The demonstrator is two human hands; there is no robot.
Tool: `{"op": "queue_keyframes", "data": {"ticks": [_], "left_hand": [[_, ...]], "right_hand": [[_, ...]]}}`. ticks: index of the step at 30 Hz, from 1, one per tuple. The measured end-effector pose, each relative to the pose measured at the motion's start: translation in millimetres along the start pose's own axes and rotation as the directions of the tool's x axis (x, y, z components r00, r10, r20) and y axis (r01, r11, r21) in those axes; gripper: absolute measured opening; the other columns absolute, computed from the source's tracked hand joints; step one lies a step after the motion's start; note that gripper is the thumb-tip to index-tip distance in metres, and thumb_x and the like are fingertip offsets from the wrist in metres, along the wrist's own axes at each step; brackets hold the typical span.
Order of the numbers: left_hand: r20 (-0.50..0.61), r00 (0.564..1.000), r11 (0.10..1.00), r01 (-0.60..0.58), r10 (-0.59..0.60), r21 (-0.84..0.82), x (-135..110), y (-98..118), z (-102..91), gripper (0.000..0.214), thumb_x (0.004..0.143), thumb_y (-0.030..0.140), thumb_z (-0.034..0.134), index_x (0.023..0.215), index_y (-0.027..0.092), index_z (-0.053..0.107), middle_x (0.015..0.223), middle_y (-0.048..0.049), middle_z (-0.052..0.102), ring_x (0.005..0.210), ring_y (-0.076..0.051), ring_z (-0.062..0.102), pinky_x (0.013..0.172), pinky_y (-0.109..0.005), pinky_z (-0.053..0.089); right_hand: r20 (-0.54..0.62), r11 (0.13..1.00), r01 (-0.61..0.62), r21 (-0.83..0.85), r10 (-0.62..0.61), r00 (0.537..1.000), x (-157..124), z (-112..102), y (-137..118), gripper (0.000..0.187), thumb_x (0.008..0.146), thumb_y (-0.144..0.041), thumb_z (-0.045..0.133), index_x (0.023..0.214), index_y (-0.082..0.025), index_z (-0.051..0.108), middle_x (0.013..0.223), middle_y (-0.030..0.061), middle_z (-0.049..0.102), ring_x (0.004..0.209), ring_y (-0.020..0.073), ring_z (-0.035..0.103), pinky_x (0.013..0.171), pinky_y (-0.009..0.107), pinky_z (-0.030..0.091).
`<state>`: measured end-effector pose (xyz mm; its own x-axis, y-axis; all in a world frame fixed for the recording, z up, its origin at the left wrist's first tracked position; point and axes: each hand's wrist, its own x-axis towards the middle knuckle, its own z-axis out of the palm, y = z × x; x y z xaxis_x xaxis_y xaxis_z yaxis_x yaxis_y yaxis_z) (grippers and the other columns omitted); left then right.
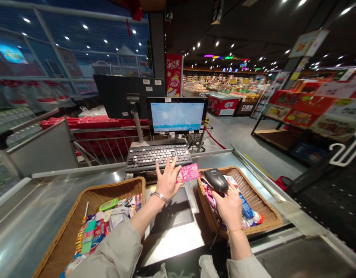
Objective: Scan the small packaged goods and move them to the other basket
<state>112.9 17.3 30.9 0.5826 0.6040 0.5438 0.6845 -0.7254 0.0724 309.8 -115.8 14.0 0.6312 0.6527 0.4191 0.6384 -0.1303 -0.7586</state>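
My left hand (166, 180) reaches over the near edge of a black keyboard (157, 156), its fingers spread over the keys. A flat pink packet (189, 173) sticks out to the right from between its thumb and index finger. In my right hand (230, 206) is a dark handheld barcode scanner (215, 180), fingers wrapped round its handle, its head pointing up and left. The scanner is above a wicker basket (260, 197) of small packaged goods. Another wicker basket (79, 193) with several small packaged items, among them a green-framed pack (108, 204), stands left of my left hand.
Behind the keyboard stands a lit monitor (178, 116), with a second screen (120, 96) turned away beside it. Both baskets rest on a metal counter (108, 178). A dark flat pad (178, 212) lies between them. Boxed goods (317, 104) are stacked at the right.
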Motion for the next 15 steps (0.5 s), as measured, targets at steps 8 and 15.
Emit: {"op": "queue_keyframes", "data": {"ticks": [8,15], "left_hand": [[0.019,0.994,0.993,-0.108,0.109,-0.052,15,28,18.3,0.063,0.077,0.043,0.072,0.132,0.019,0.054,0.155,-0.0163,0.033,0.147,-0.038,0.018,0.112,-0.073,-0.001],[0.055,0.981,0.979,-0.182,0.187,-0.091,28,54,30.7,0.060,0.081,0.045,0.066,0.133,0.019,0.053,0.157,-0.0149,0.029,0.148,-0.036,0.015,0.113,-0.072,-0.003]], "right_hand": [[-0.155,0.986,-0.159,-0.042,0.151,0.976,1,-36,18,0.033,0.065,-0.044,0.064,0.082,-0.016,0.073,0.112,0.0144,0.069,0.124,0.0325,0.051,0.105,0.046,0.038],[-0.302,0.968,-0.237,-0.080,0.203,0.931,3,-64,45,0.041,0.065,-0.050,0.066,0.087,-0.016,0.073,0.117,0.0161,0.067,0.114,0.0343,0.057,0.101,0.048,0.041]]}}
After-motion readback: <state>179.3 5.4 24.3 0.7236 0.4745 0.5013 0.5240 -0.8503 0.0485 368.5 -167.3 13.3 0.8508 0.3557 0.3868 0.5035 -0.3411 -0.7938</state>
